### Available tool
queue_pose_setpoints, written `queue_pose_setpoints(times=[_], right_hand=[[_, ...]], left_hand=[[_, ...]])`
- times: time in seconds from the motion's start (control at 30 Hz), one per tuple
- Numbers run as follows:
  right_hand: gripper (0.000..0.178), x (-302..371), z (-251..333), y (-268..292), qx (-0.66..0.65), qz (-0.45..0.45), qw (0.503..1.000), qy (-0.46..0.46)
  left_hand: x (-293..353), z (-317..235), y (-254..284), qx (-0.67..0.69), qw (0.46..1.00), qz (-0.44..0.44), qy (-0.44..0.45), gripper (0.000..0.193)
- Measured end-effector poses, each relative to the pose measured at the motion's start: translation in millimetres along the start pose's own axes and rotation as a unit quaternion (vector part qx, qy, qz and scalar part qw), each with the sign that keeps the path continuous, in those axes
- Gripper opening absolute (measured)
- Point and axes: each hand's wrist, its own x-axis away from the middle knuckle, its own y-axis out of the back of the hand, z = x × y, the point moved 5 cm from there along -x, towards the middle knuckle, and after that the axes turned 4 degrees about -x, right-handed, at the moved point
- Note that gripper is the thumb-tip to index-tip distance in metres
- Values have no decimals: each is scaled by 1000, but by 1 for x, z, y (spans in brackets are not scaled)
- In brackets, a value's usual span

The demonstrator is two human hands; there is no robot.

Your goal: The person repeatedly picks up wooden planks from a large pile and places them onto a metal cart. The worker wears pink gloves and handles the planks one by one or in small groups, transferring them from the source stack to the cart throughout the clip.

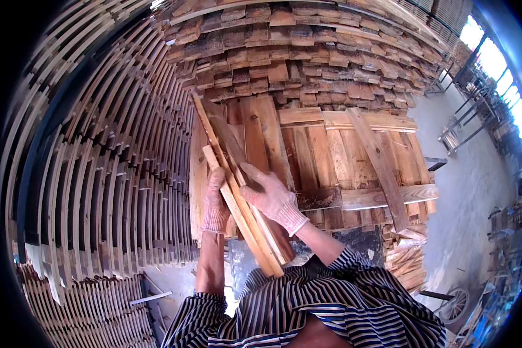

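Note:
Several narrow wooden boards (246, 223) stand on edge together in front of me, slanting from the upper left down toward my striped shirt. My left hand (214, 202), in a pale knitted work glove, is closed on their left side. From the right, my right hand (271, 199), gloved alike, clasps the same bundle, its thumb side pointing up along the boards. The fingertips on the far sides are hidden behind the wood. Beyond the hands lies a pile of flat boards (314, 153), with one darker plank (377, 165) lying slantwise across it.
Stacked boards with spaced layers (116, 168) rise close on my left. A tall stack of rough board ends (307, 52) stands ahead. Split wood scraps (408, 264) sit low at the right, beside the grey floor (467, 180). A spoked wheel (455, 304) is at the lower right.

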Motion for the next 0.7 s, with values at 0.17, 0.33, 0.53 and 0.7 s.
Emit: queue_pose_setpoints(times=[0.17,0.33,0.53,0.7], right_hand=[[72,10,16,23,346,-39,926,-142],[58,-25,2,32,380,-97,908,-145],[62,-69,-41,25,398,-32,916,-40],[106,-32,-12,-13,-8,52,997,-56]], left_hand=[[0,26,-15,102,989,-35,100,52],[-13,4,35,38,993,-26,110,64],[-15,12,19,87,992,-19,91,58],[-25,8,-19,-42,998,-23,35,56]])
